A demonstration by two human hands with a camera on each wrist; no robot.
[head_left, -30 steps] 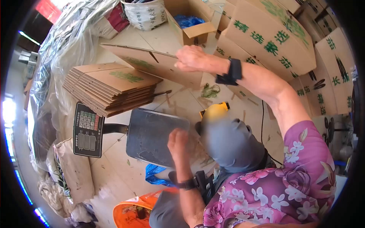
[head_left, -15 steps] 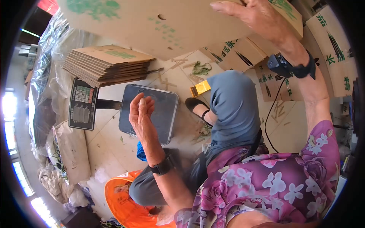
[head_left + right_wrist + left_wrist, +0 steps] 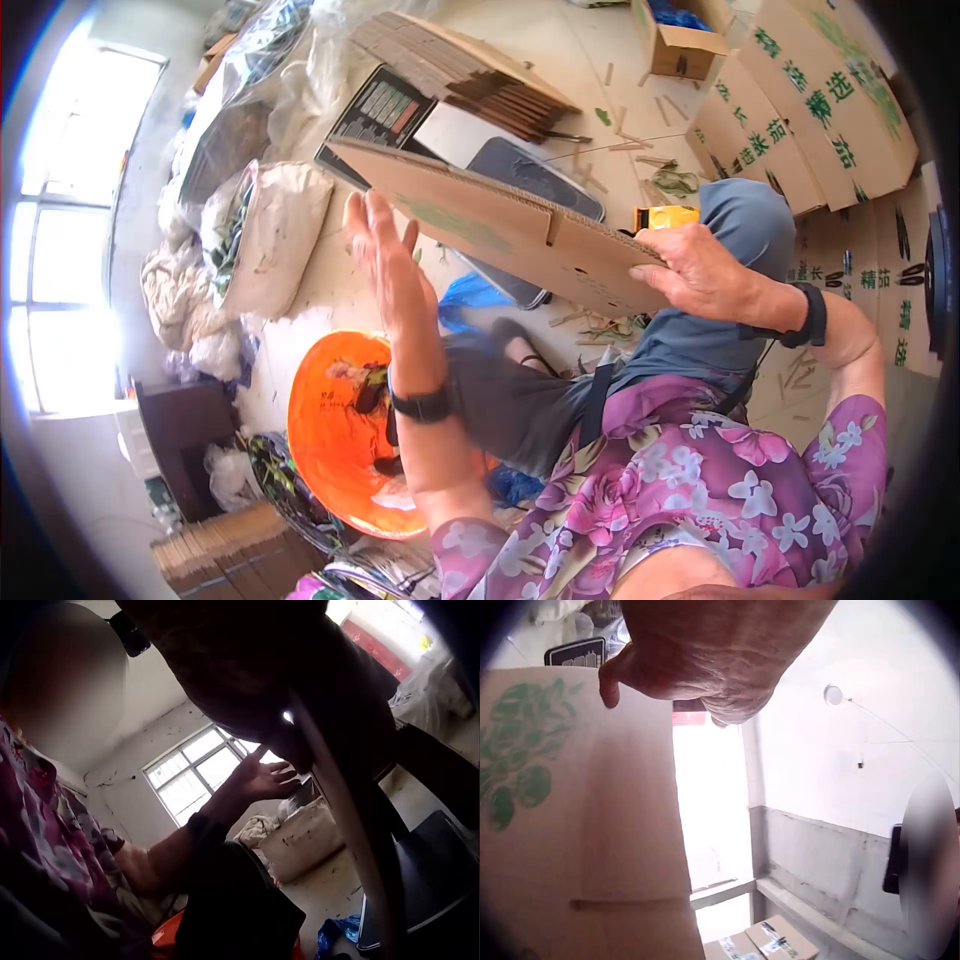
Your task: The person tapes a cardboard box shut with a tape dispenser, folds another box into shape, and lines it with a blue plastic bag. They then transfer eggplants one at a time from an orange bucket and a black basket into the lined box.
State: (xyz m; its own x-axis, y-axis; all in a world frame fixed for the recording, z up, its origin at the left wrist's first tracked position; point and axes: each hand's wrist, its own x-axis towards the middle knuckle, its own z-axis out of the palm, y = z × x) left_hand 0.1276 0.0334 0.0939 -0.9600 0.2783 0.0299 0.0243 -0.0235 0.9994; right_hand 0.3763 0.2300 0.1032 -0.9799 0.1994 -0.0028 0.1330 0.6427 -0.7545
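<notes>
A flattened cardboard box (image 3: 480,225) with a green print is held tilted in front of the body. My right hand (image 3: 700,270) grips its right end, thumb on the near face. Close to the opposite end is my left hand (image 3: 395,270), raised with straight fingers and holding nothing. In the left wrist view the printed cardboard (image 3: 622,825) fills the left side, with my left hand (image 3: 705,656) above its edge. From the right wrist, the cardboard (image 3: 341,802) shows nearly edge-on, my left hand (image 3: 259,780) spread beside it.
Behind the cardboard lies a scale with a dark platform (image 3: 535,175) and a keypad panel (image 3: 385,108). A stack of flat cardboard (image 3: 450,65) sits beyond. An orange bag (image 3: 335,450) stands by the legs, a pale sack (image 3: 275,240) at left, printed boxes (image 3: 815,110) at right.
The right hand first reached to a cardboard sheet at the back, then lifted it and brought it down toward the body. The left hand rose from over the scale to beside the sheet. The view turned.
</notes>
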